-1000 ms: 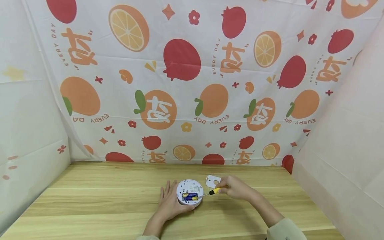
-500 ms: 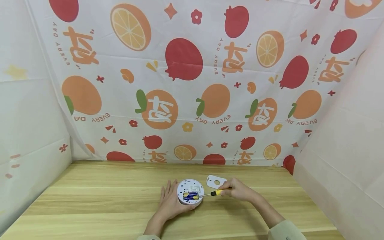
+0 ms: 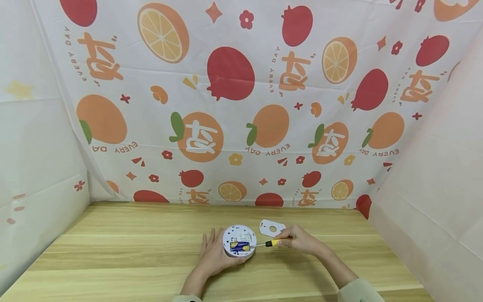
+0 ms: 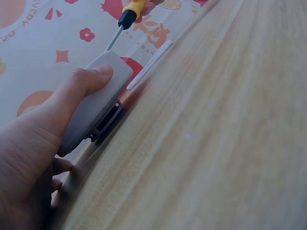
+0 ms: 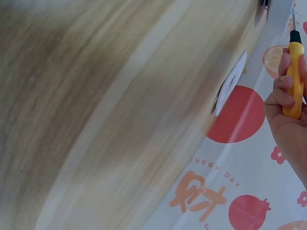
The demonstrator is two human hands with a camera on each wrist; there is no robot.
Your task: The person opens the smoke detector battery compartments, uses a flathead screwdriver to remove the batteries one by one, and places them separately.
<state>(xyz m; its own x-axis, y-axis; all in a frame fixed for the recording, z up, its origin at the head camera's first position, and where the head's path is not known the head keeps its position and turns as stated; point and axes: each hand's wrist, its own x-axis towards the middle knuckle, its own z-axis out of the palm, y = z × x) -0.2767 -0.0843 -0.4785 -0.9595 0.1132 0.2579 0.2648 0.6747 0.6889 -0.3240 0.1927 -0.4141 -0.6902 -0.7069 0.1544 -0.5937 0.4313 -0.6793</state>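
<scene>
My left hand [image 3: 216, 258] grips a round white device [image 3: 245, 235], which looks like a smoke detector, with its back face up. In the left wrist view, the thumb [image 4: 96, 79] presses along the device's side wall. Blue and yellow batteries [image 3: 238, 246] lie in the open bay. My right hand [image 3: 302, 240] holds a screwdriver [image 3: 272, 243] by its yellow and black handle, curled fingers round it in the right wrist view. The metal shaft [image 4: 114, 38] points left, its tip at the right end of the batteries, near the device's edge.
A flat white mounting plate [image 3: 266, 227] with a round hole lies just behind the right hand. Everything rests on a light wood table [image 3: 132, 251]. A fruit-printed cloth [image 3: 234, 130] hangs along the back, with pale cloth walls on both sides.
The screwdriver handle has shifted slightly right and lies flatter, its tip still at the battery bay. More of the white plate shows behind the right hand. The left hand keeps its grip.
</scene>
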